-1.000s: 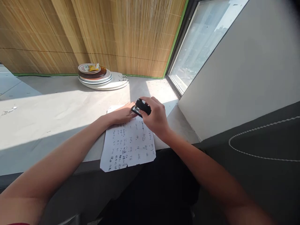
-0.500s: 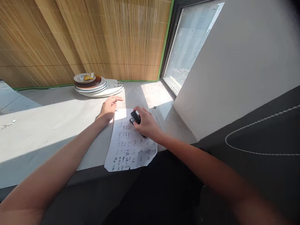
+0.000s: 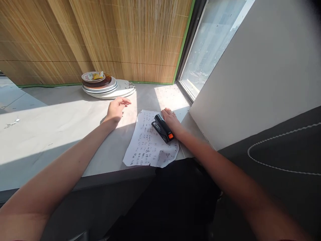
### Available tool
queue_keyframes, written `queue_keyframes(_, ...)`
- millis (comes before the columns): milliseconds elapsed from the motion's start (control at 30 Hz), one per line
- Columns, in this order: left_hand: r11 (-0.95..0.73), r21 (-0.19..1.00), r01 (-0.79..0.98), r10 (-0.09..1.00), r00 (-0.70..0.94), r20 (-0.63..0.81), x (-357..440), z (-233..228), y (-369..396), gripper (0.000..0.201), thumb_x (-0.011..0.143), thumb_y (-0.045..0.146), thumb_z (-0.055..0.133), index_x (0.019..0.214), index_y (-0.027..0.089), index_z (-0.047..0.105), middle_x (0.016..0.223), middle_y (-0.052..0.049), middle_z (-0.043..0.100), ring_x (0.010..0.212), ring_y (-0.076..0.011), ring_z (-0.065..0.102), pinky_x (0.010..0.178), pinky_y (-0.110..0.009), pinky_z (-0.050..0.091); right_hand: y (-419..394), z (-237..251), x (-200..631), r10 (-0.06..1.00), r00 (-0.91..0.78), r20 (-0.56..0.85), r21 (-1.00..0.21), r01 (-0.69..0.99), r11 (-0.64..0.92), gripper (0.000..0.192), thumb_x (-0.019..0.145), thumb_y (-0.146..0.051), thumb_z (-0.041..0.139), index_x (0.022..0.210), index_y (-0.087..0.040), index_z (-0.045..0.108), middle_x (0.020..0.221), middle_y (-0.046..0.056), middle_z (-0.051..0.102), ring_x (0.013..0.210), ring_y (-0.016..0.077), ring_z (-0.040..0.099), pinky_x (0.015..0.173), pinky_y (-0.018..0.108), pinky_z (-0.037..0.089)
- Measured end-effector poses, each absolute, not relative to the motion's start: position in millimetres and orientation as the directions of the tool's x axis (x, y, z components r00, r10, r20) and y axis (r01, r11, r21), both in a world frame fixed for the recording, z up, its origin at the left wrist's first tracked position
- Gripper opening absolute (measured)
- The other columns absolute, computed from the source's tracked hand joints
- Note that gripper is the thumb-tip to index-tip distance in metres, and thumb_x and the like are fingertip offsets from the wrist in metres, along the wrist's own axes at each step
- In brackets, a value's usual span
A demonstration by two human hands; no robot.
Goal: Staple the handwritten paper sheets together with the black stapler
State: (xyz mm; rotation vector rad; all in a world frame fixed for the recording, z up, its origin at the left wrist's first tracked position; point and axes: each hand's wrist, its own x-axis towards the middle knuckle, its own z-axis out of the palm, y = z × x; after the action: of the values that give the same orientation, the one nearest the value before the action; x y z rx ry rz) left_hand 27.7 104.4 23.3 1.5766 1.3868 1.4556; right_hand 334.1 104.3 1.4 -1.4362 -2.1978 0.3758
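A sheet of paper [image 3: 142, 144] covered in handwriting lies near the front edge of the light surface. On it rests a black stapler [image 3: 162, 129] with an orange patch at its near end, its arm raised from its base. My right hand [image 3: 172, 121] is just beyond the stapler, its fingers closed at the sheet's far right edge; the thumb is hidden. To the left of the paper, my left hand [image 3: 116, 109] is open and empty, wrist low over the surface and fingers stretched toward the right.
A stack of plates [image 3: 100, 88] with a small yellow packet [image 3: 97, 76] on top stands at the back, against a bamboo blind [image 3: 112, 40]. White scraps [image 3: 12, 124] lie at far left. A window [image 3: 210, 43] and a white wall [image 3: 255, 73] bound the right side.
My right hand has let go of the stapler and shifted right to the sheet's far edge. Paper and stapler have moved right. My left hand is no longer beside the paper's edge.
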Motion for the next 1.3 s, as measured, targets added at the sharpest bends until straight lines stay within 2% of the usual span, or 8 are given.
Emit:
queue_keyframes(133,-0.193,0.977,-0.093,0.980,-0.074,0.187,19.6,42.8,100.4,0.017,0.086,0.013,0.058,0.071,0.020,0.052,0.077,-0.002,0.059,0.064,-0.0124,0.047,0.069,-0.031,0.048,127.4,-2.8,301.0,0.874,-0.468,0.129,-0.381,0.791,0.480,0.056,0.112,-0.035,0.054,0.160,-0.007,0.051,0.178,0.030,0.037,0.170,0.0438,0.029,0.135,0.066,0.026)
queue_keyframes(267,-0.213,0.892,-0.400,0.976,-0.035,0.217,-6.7,63.0,87.9,0.041,0.085,0.016,0.057,0.059,0.020,0.025,0.054,0.003,0.015,0.049,-0.0121,0.013,0.047,-0.026,0.022,145.0,5.1,233.0,0.790,-0.602,0.116,-0.401,0.699,0.592,0.048,0.116,-0.030,0.052,0.155,-0.001,0.054,0.177,0.030,0.039,0.167,0.0372,0.036,0.135,0.055,0.031)
queue_keyframes(433,-0.334,0.820,-0.464,0.934,-0.282,0.220,-38.0,71.9,78.8,0.051,0.096,0.029,0.049,0.062,0.018,0.013,0.054,0.002,-0.005,0.055,-0.0156,-0.008,0.042,-0.028,0.009,151.3,1.1,130.4,0.690,-0.692,0.211,-0.365,0.599,0.713,0.041,0.108,-0.032,0.070,0.139,-0.005,0.065,0.162,0.019,0.062,0.155,0.0317,0.051,0.126,0.044,0.042)
queue_keyframes(700,-0.402,0.775,-0.487,0.908,-0.324,0.267,-38.9,71.8,77.0,0.050,0.097,0.029,0.048,0.064,0.019,0.012,0.060,0.002,-0.013,0.056,-0.0157,-0.011,0.040,-0.027,0.005,131.6,2.3,126.8,0.737,-0.666,0.114,-0.308,0.682,0.663,0.062,0.115,-0.034,0.041,0.173,-0.011,0.042,0.186,0.014,0.025,0.174,0.0307,0.021,0.143,0.053,0.018)
queue_keyframes(900,-0.297,0.900,-0.320,0.955,-0.111,0.275,-25.1,64.1,82.0,0.052,0.090,0.032,0.060,0.063,0.022,0.018,0.054,0.005,0.004,0.049,-0.0122,0.006,0.044,-0.026,0.021,139.0,2.4,211.7,0.782,-0.619,0.077,-0.317,0.728,0.608,0.069,0.115,-0.036,0.034,0.178,-0.010,0.032,0.187,0.017,0.022,0.175,0.0331,0.015,0.143,0.058,0.015)
queue_keyframes(1033,-0.195,0.979,0.055,0.980,0.054,0.192,8.3,47.4,85.7,0.022,0.079,0.025,0.063,0.064,0.024,0.048,0.054,0.004,0.033,0.048,-0.0122,0.027,0.048,-0.027,0.031,151.9,7.1,255.4,0.806,-0.591,0.043,-0.311,0.759,0.572,0.068,0.114,-0.034,0.033,0.174,-0.003,0.035,0.185,0.025,0.022,0.175,0.0370,0.017,0.141,0.061,0.015)
queue_keyframes(1167,-0.244,0.809,0.535,0.968,0.189,0.166,32.6,32.6,90.0,0.010,0.085,0.030,0.062,0.084,0.025,0.071,0.087,-0.006,0.069,0.077,-0.0228,0.062,0.073,-0.039,0.055,156.4,10.3,267.5,0.794,-0.597,0.117,-0.347,0.724,0.596,0.061,0.112,-0.031,0.039,0.168,-0.007,0.046,0.181,0.024,0.035,0.173,0.0358,0.025,0.139,0.059,0.020)
queue_keyframes(1300,-0.409,0.569,0.714,0.906,0.393,0.157,29.7,32.1,94.1,0.021,0.088,0.046,0.068,0.094,0.027,0.076,0.111,-0.012,0.072,0.110,-0.0353,0.065,0.106,-0.050,0.050,151.4,21.0,282.0,0.794,-0.509,0.333,-0.479,0.633,0.608,0.040,0.111,-0.038,0.044,0.133,-0.017,0.069,0.148,0.019,0.068,0.143,0.0313,0.057,0.124,0.051,0.042)
